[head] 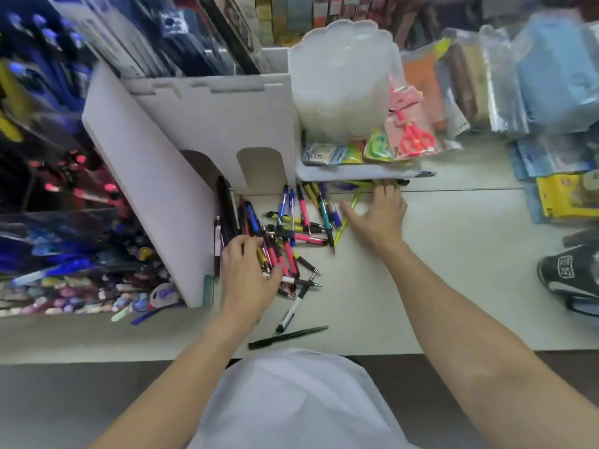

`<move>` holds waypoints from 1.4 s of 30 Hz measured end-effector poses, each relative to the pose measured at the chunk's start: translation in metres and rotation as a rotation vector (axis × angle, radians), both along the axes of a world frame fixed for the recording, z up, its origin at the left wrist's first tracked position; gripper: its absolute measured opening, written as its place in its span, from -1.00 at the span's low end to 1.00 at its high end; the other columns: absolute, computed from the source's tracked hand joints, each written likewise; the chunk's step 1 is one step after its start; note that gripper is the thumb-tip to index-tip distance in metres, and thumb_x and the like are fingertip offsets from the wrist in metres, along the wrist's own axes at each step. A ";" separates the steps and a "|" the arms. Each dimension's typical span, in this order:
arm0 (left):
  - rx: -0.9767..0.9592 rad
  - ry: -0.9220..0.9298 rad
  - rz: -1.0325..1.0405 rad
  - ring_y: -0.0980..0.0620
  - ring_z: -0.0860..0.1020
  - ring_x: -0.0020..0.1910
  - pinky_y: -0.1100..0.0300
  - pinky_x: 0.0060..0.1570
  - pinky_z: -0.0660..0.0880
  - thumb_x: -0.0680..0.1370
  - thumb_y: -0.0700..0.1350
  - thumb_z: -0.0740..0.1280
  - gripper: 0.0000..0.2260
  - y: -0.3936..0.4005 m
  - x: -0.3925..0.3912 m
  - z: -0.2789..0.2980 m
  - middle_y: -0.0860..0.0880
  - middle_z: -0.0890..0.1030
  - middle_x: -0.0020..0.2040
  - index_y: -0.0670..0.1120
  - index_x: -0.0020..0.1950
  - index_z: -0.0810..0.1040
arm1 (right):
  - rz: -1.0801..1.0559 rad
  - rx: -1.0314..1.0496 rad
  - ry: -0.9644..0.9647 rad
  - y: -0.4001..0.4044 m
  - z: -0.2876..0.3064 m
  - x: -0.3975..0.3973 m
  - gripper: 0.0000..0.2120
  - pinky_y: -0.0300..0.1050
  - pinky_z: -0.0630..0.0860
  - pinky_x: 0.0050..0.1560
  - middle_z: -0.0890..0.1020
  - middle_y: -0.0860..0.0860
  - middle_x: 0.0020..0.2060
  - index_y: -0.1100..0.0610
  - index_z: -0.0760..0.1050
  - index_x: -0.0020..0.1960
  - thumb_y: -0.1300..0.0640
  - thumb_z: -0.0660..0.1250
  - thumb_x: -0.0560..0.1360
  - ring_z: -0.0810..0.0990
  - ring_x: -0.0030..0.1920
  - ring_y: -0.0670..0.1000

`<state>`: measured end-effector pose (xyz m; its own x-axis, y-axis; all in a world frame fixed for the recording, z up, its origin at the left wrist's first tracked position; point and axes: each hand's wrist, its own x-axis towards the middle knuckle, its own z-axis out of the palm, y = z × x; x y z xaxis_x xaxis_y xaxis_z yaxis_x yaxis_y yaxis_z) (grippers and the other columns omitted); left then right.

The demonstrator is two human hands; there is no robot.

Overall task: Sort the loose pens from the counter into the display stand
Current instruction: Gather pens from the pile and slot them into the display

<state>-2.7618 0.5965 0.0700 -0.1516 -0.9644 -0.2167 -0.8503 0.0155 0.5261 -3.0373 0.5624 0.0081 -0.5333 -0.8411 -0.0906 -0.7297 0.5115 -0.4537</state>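
A heap of loose pens, pink, blue, yellow and black, lies on the pale counter in front of a white cardboard display stand. My left hand lies on the near left side of the heap, fingers curled round a few pink and dark pens. My right hand rests spread and flat on the counter at the heap's right edge, fingertips near a thin yellow-green pen. A black pen and a white pen lie apart, nearer the counter's front edge.
Racks of blue and pink pens fill the left side beside the stand. A stack of clear plastic lids and packaged scissors sit on a white tray behind the heap. Wrapped packets and a dark bag crowd the right.
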 end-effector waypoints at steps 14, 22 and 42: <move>-0.032 -0.034 -0.150 -0.09 0.28 0.38 -0.09 0.42 0.26 0.49 -0.02 0.42 -0.54 -0.019 -0.037 -0.007 -0.07 0.41 0.34 -0.07 0.36 0.45 | -0.035 -0.107 0.014 0.022 0.007 -0.011 -0.38 0.16 0.23 0.39 0.43 0.15 0.43 0.18 0.48 0.38 -0.19 0.35 0.47 0.31 0.49 0.18; 0.008 -0.050 -0.226 -0.10 0.19 0.49 -0.13 0.45 0.19 0.49 0.05 0.41 -0.43 -0.029 -0.062 -0.018 -0.06 0.30 0.50 -0.02 0.47 0.38 | 0.017 0.032 0.031 0.023 -0.002 -0.058 -0.54 0.12 0.24 0.28 0.47 0.08 0.34 0.11 0.51 0.36 -0.07 0.22 0.54 0.34 0.42 0.16; 0.039 -0.118 -0.226 -0.10 0.28 0.37 -0.02 0.40 0.34 0.50 -0.07 0.44 -0.49 -0.035 -0.072 -0.017 -0.09 0.39 0.35 -0.11 0.43 0.41 | 0.173 0.241 -0.314 0.050 0.031 0.045 -0.19 -0.06 0.46 0.25 0.32 0.10 0.22 0.15 0.34 0.43 -0.01 0.63 0.30 0.37 0.25 0.12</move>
